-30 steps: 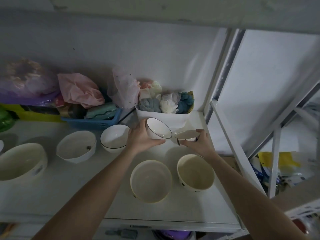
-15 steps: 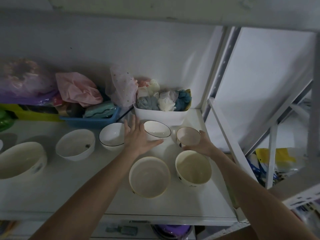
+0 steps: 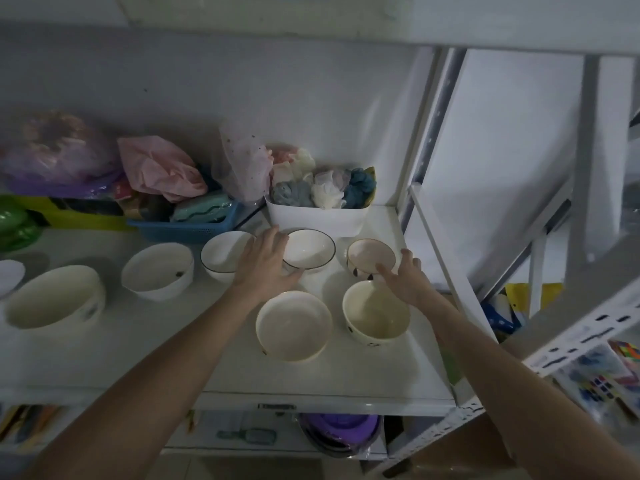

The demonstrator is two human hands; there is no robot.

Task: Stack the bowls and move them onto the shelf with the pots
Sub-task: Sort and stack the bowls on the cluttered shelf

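Several white and cream bowls stand on the white shelf. A dark-rimmed bowl sits at the back, with my left hand open beside its left rim, fingers spread. A small pinkish bowl stands to its right; my right hand is open just in front of it, holding nothing. Two cream bowls, one at front centre and one at front right, stand nearer me. Another dark-rimmed bowl, a white bowl and a large bowl lie to the left.
A white bin of cloths stands right behind the bowls. A blue basket and plastic bags fill the back left. The metal rack post and side rail bound the shelf on the right. A purple pot sits on the shelf below.
Both hands have set their bowls down on the shelf and let go. The fingers have opened and the hands have drawn back slightly toward me.
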